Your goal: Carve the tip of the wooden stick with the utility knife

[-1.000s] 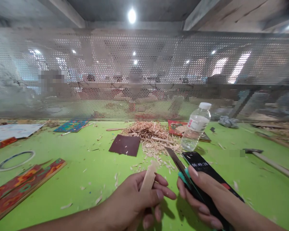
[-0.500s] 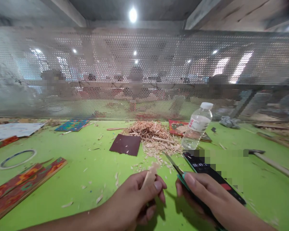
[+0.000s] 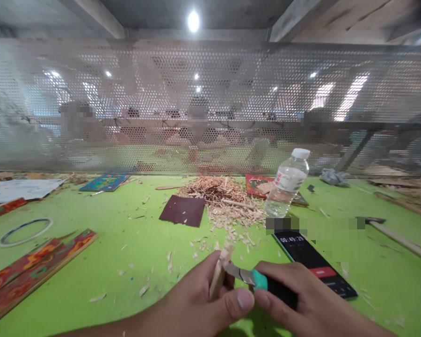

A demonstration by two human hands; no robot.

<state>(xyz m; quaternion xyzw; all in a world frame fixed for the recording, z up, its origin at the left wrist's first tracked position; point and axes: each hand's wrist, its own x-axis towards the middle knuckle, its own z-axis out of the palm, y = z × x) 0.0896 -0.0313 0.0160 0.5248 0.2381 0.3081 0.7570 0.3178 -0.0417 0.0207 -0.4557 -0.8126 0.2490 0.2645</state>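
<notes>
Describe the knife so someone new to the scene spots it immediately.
On the green table, nearer the camera than the shavings pile, two hands work close together. The right hand holds the knife, its blade against the pale wood piece in the left hand. Its turquoise collar between metal blade and black handle sets it apart from the flat phone beyond.

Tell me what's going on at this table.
A person is working a small piece of wood with a knife. The left hand grips the wood, and the right hand holds the knife, its blade at the wood's far end. Beyond the hands, a heap of shavings lies on the green table, next to a brown sheet. A phone showing 00:49:29 lies by the right hand.
</notes>
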